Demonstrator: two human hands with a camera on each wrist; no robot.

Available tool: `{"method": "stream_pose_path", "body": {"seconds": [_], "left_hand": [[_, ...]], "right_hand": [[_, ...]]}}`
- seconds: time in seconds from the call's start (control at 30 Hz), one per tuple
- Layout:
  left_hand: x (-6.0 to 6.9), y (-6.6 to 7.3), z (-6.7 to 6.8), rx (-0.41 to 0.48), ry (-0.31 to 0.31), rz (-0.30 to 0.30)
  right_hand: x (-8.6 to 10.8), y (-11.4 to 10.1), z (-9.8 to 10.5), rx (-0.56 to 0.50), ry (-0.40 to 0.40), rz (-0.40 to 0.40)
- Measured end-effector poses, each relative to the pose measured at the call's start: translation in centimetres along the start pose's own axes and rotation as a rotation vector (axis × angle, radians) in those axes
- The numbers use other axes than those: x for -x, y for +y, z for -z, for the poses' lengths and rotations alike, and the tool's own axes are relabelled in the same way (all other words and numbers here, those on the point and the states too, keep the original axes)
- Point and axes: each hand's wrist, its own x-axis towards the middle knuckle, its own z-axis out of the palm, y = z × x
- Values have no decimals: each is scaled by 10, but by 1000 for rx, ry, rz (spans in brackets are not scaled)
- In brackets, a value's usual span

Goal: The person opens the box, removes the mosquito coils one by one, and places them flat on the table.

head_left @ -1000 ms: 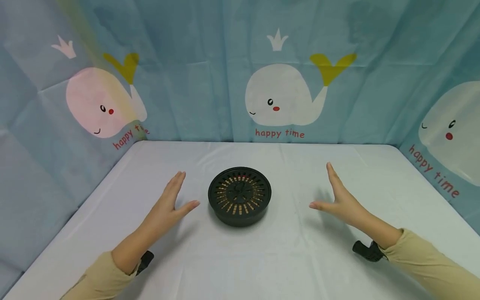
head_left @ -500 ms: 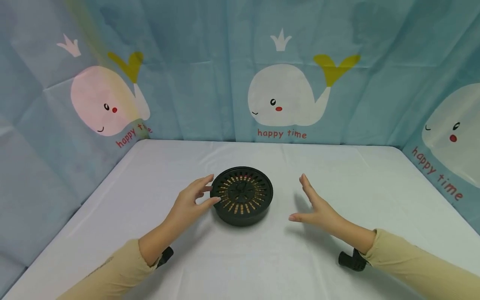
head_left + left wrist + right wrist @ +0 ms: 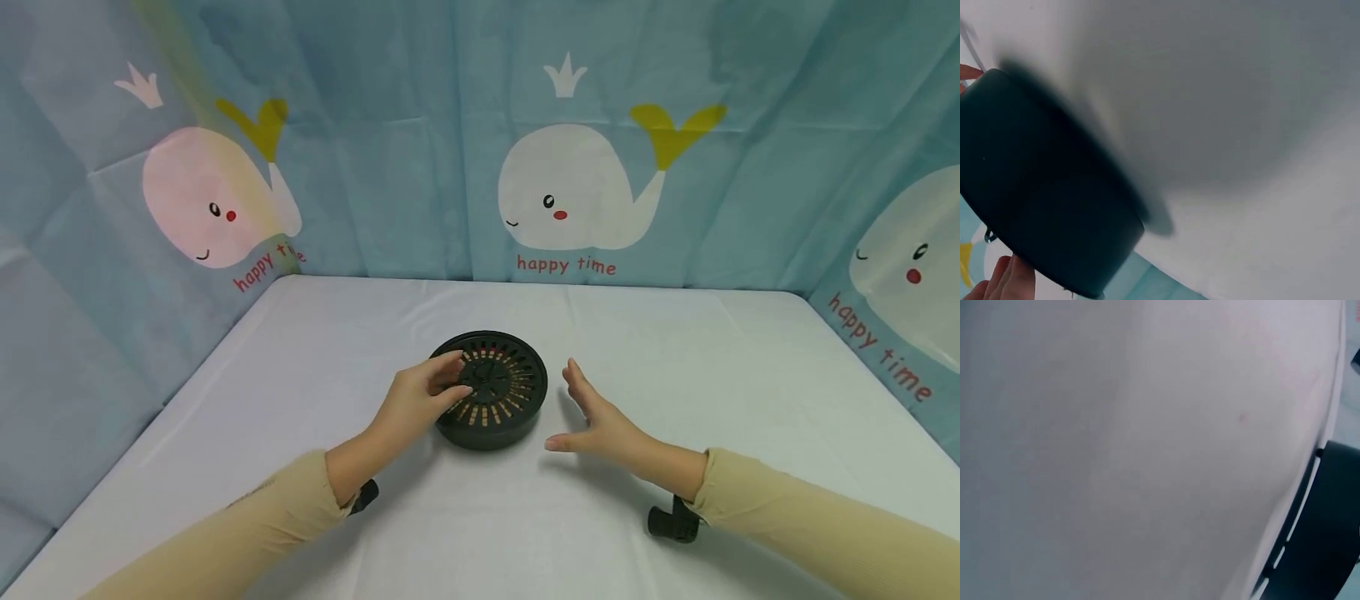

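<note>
Black pot (image 3: 501,398) between desk's (image 3: 697,358) side edges; left grip (image 3: 415,402) relaxed over pot's left rim; right grip (image 3: 603,427) released, toward right edge.

Round container (image 3: 487,437) on the cloth-covered table (image 3: 480,525), slotted lid (image 3: 491,383) on top. Left hand (image 3: 422,398) at the container's left side; right hand (image 3: 597,427) to its right, near but apart. Wrist camera (image 3: 674,522) below the right sleeve cuff (image 3: 714,483). Whale-print curtain (image 3: 405,200) behind the table and along both sides.

Two beige sleeves (image 3: 810,521) were lightly creased, and a small, stubby black device (image 3: 673,522) jutted beneath each cuff (image 3: 702,485).
</note>
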Motion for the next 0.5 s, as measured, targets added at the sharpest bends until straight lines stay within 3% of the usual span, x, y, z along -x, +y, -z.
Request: {"method": "stream_pose_path", "body": {"seconds": [0.27, 0.5], "left_hand": [[-9, 4, -11, 39, -4, 19], [-13, 10, -13, 48, 1, 37]], "right_hand": [[-11, -8, -15, -33, 3, -40], [-19, -10, -18, 16, 32, -77]]}}
